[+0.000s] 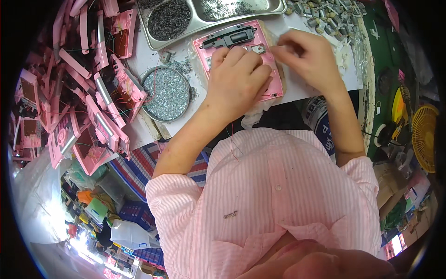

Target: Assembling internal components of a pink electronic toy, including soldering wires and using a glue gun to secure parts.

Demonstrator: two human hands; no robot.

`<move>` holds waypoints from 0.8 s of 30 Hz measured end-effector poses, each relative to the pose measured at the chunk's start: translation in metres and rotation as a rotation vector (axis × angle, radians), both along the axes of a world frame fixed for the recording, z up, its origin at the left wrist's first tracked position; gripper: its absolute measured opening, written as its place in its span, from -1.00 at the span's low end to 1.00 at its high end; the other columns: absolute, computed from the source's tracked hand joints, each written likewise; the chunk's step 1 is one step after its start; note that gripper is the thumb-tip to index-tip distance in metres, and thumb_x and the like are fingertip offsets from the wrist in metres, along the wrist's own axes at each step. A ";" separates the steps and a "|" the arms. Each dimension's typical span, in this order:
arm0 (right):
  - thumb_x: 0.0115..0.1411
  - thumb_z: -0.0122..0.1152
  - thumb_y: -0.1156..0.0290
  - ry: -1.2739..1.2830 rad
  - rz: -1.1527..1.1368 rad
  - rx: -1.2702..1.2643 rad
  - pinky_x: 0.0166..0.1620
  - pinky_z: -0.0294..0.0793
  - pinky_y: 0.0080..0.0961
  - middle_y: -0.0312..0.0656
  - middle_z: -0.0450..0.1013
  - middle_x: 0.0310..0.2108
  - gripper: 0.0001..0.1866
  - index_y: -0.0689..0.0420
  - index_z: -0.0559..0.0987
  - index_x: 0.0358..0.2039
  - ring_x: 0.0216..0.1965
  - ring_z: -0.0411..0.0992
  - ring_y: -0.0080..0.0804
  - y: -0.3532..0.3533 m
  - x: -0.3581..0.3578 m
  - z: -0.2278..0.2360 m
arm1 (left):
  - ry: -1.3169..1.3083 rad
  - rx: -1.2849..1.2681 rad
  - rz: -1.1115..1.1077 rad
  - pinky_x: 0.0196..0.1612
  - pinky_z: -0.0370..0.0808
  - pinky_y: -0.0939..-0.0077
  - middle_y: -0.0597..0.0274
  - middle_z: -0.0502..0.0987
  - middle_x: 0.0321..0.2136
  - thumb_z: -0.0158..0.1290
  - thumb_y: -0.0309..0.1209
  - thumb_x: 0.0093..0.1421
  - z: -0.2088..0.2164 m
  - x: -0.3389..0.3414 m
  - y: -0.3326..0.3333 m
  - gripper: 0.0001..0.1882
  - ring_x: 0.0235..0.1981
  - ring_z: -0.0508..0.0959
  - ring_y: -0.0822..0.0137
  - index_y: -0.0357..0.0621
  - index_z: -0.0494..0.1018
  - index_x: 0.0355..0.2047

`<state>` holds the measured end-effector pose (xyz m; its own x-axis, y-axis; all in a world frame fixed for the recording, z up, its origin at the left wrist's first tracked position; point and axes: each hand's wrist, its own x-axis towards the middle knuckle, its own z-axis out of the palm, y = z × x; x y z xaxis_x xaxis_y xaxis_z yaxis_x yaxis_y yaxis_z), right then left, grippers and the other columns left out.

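Pink plastic panel [274, 88] flat on the desk [306, 90], left hand [237, 79] pressed palm-down over its middle, fingers loosely curled, right hand [309, 58] pinching at its upper right edge, pinched item too small to tell, round tin of screws [166, 94] just left

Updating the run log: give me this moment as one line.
left hand: flat on pink panel | right hand: fingertips pinched at panel's right edge, contents hidden | round screw tin: left of panel

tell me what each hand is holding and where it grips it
The left hand presses down on the middle of the pink plastic case, steadying it. The right hand pinches at its upper right edge; anything small in those fingertips is too blurred to tell.
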<state>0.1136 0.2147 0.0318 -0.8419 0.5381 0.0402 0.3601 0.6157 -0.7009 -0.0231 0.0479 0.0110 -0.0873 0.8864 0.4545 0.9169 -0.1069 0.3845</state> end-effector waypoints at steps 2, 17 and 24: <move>0.19 0.38 0.35 0.136 -0.134 -0.151 -0.34 0.43 -0.61 -0.31 0.54 -0.49 -0.81 0.21 0.66 -0.29 -0.45 0.46 -0.59 0.012 0.043 0.003 | 0.026 -0.086 -0.007 -0.06 0.28 0.24 0.43 0.49 -0.34 0.37 -0.31 -0.08 -0.002 -0.001 0.005 -0.74 -0.21 0.47 0.27 0.11 0.56 -0.36; 0.39 0.17 0.31 0.782 -1.168 -0.358 -0.38 0.34 -0.56 -0.23 0.50 -0.33 -0.76 0.19 0.50 -0.06 -0.40 0.37 -0.50 0.113 0.343 0.004 | -0.119 -0.090 -0.096 -0.11 0.33 0.27 0.41 0.56 -0.35 0.30 -0.42 -0.01 -0.002 -0.008 -0.001 -0.80 -0.28 0.52 0.31 0.03 0.58 -0.33; 0.38 0.14 0.26 0.492 -1.279 -0.051 -0.15 0.51 -0.54 -0.07 0.57 -0.17 -0.67 0.28 0.56 -0.03 -0.23 0.56 -0.31 0.133 0.334 0.012 | -0.138 -0.116 -0.151 -0.08 0.32 0.25 0.40 0.56 -0.36 0.26 -0.42 0.05 -0.003 -0.010 0.000 -0.85 -0.29 0.53 0.30 0.03 0.59 -0.33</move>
<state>0.4478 0.3473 0.0438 0.3337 0.9315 0.1447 0.3624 0.0149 -0.9319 -0.0333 0.0475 0.0084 -0.0042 0.9398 0.3416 0.8321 -0.1862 0.5225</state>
